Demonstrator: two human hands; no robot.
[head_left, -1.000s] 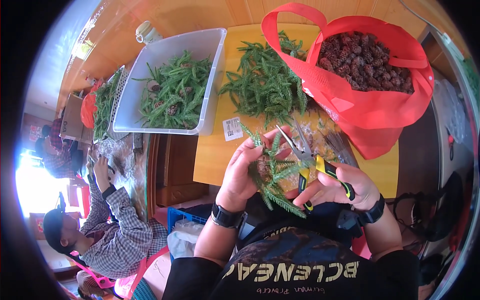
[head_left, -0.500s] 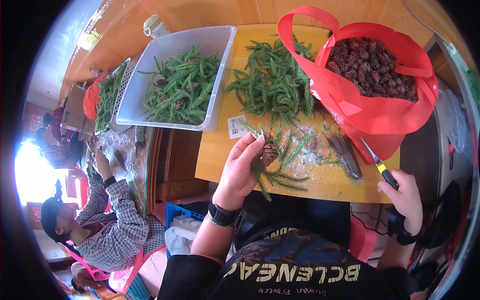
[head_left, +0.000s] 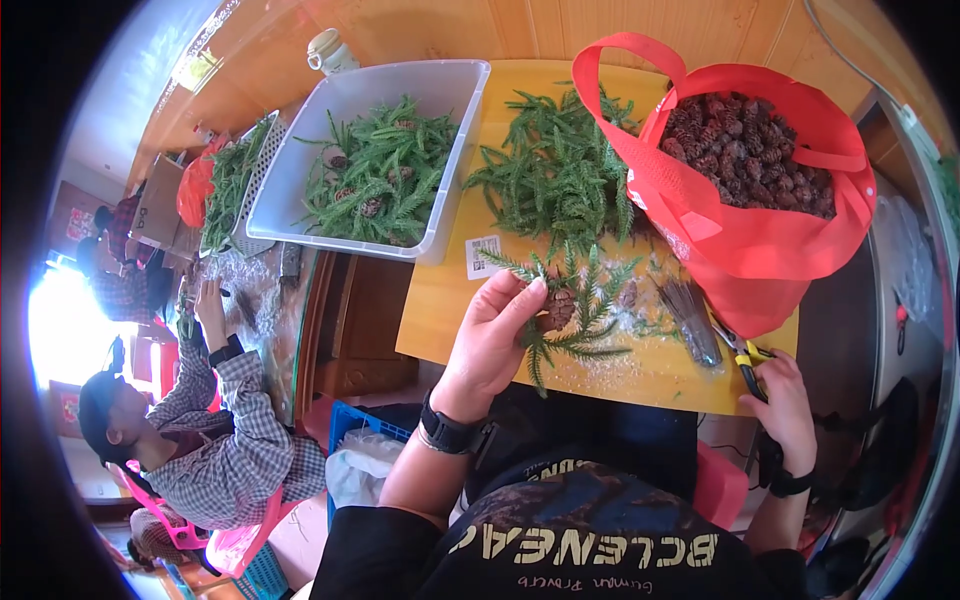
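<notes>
My left hand (head_left: 485, 345) pinches an artificial pine sprig (head_left: 590, 348) near its top, just above the table's front part. A brown pine cone (head_left: 560, 310) sits among its green needles, beside my fingertips. At the table's right front edge, my right hand (head_left: 787, 405) has its fingers on the yellow-and-black handles of a pair of pliers (head_left: 743, 358). The pliers' jaws point away from me, close to the red bag. Between the hands lies a bundle of thin dark sticks (head_left: 692, 322) in clear plastic. Another pine cone (head_left: 628, 295) rests on the table behind the sprig.
A pile of green sprigs (head_left: 555, 170) covers the far table (head_left: 425, 325). Left of it stands a clear tub (head_left: 462, 150) holding sprigs with cones. A red bag (head_left: 760, 245) full of pine cones (head_left: 735, 150) stands right. White crumbs litter the tabletop. A co-worker (head_left: 215, 440) sits left.
My right hand has brought the pliers left and down toward the table edge, and their handles now look spread apart. My left hand still holds the sprig; the whole view has shifted slightly.
</notes>
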